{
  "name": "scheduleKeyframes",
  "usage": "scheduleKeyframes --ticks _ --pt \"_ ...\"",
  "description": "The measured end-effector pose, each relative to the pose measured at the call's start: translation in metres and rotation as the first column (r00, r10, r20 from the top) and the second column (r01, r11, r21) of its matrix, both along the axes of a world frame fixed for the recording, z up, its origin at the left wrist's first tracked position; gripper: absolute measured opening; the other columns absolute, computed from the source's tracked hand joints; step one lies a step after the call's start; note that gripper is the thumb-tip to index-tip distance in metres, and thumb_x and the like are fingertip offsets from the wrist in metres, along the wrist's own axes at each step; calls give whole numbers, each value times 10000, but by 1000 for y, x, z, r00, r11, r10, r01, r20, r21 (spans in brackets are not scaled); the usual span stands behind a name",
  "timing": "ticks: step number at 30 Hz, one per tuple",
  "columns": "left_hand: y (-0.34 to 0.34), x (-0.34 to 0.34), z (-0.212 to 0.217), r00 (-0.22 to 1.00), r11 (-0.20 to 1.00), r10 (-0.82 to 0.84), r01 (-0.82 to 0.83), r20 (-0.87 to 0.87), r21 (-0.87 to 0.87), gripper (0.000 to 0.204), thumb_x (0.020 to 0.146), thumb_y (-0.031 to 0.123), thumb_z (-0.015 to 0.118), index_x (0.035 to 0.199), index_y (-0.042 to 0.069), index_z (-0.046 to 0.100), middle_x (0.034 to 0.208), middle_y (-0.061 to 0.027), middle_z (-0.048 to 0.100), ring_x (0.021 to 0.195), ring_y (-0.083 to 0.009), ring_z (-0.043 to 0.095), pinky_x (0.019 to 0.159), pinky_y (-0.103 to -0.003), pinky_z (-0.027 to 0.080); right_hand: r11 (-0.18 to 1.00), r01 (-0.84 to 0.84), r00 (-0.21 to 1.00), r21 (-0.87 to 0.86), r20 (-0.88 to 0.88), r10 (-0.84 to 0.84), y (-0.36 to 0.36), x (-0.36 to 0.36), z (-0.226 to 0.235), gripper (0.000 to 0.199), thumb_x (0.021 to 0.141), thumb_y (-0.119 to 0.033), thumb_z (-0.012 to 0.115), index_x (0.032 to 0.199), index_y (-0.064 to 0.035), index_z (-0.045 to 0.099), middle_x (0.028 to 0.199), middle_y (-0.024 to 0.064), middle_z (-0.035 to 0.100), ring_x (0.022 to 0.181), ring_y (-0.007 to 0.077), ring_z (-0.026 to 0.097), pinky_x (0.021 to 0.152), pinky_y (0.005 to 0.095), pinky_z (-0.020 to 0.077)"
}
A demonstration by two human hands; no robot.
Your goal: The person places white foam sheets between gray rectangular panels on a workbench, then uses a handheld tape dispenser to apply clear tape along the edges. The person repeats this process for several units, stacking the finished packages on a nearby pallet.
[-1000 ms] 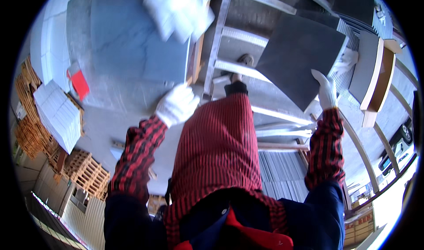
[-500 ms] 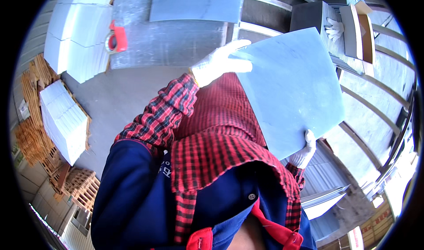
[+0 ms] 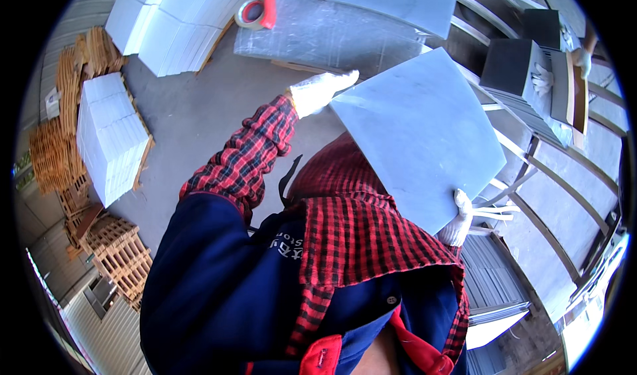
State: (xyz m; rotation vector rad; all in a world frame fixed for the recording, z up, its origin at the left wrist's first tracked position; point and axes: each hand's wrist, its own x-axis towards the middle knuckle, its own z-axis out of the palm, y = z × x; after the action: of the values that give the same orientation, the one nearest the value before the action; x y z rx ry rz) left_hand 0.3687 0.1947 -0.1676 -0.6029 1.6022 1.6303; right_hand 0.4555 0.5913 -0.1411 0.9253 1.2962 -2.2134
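Observation:
A square grey-blue stone tile [image 3: 424,136] with faint veining is held tilted in front of me. My right hand [image 3: 456,219], in a white glove, grips its near right edge with the thumb on top; the other fingers are hidden beneath. By the tile's left corner is my gloved left hand [image 3: 324,92], its fingers stretched out together. Whether it presses on that corner I cannot tell. Below the tile, a red-and-black checked apron [image 3: 345,169] covers my front.
A metal-topped table [image 3: 305,37] bears a tape dispenser [image 3: 255,9] and another slab [image 3: 398,0]. White stacks [image 3: 109,136] stand left beside wooden pallets [image 3: 116,252]. Right are dark tile stacks [image 3: 511,70], metal rails [image 3: 564,189] and a co-worker's gloved hand [image 3: 582,62]. Grey tiles [image 3: 491,272] stand near right.
My view has turned, shifting the table and stacks. The left hand's thumb and fingers no longer spread over the tile's corner. The right hand keeps its grip; a co-worker's hand has appeared at right.

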Motion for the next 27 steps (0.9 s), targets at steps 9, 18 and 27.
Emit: scheduleKeyframes --ticks 9,18,27 --pt "-27 58 32 999 990 20 -25 -37 -136 595 947 479 604 1290 -7 617 1226 -82 649 1166 -153 543 1015 -315 378 959 -162 976 -234 101 190 -20 -17 -28 449 821 -162 719 1181 69 582 1096 148 659 955 265 665 884 368 548" --pt "-56 110 49 769 766 639 -635 -13 102 385 953 406 628 1026 33 689 871 -58 696 690 -151 637 547 -287 511 872 -213 945 -441 133 298 -67 -14 -76 574 832 -163 710 1311 57 482 1188 184 621 1064 300 634 962 428 514" --pt "-1 115 11 230 315 929 -901 -289 297 943 900 766 409 1423 -19 417 1437 -162 474 1321 -280 441 1129 -408 320 911 -132 966 -391 156 207 -105 8 -66 589 840 -186 720 1332 34 482 1220 173 611 1107 319 605 982 446 495"
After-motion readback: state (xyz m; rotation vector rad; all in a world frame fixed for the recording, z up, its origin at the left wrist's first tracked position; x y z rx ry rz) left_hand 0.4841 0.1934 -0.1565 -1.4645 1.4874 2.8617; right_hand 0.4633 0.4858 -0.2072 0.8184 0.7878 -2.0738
